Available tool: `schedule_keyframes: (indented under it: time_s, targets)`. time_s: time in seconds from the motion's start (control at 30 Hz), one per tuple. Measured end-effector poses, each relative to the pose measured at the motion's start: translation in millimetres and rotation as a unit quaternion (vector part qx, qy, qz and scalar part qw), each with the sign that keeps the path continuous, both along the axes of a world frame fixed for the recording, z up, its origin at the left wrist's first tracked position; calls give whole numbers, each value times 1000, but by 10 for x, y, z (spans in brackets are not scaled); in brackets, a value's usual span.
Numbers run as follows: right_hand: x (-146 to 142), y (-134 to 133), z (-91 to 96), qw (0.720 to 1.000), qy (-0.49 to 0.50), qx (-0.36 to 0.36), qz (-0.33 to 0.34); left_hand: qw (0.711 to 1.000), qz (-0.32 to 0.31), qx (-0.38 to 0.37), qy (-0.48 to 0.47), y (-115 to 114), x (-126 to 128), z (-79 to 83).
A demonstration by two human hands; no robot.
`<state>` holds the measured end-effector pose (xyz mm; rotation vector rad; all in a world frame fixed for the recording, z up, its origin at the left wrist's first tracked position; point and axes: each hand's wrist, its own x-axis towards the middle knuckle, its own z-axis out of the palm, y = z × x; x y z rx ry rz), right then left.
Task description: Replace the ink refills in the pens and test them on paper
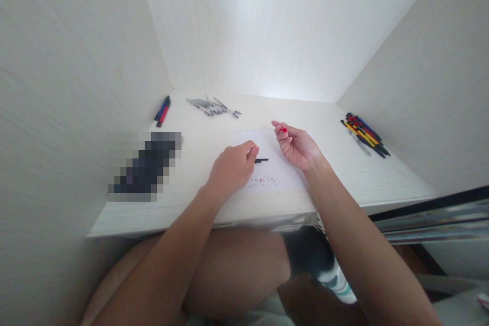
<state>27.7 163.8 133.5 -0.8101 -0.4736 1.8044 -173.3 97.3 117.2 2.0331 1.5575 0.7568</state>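
My left hand [234, 165] is closed above the left side of a white sheet of paper [294, 182]. A thin black pen part [262, 160] juts out to the right from its fingers; the rest is hidden by the hand. My right hand [295, 146] is raised over the paper's right side, palm turned up, fingers curled. Between its fingertips shows the round red end of what looks like a red pen [284, 130]; its length is hidden. Small black and red marks [263, 181] dot the lower part of the sheet.
Clear-barrelled pens [210, 106] lie in a loose pile at the back. A red and a blue pen [163, 112] rest by the left wall. Yellow, red, blue and black pens [364, 133] are heaped at right. A blurred-out dark object [148, 168] lies at left.
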Motion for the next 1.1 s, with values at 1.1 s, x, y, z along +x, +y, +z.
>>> schedule_keyframes:
  time_s: [1.1]
  targets:
    - [-296, 672, 113, 423, -796, 377, 213, 998, 62, 10, -21, 63, -231, 100]
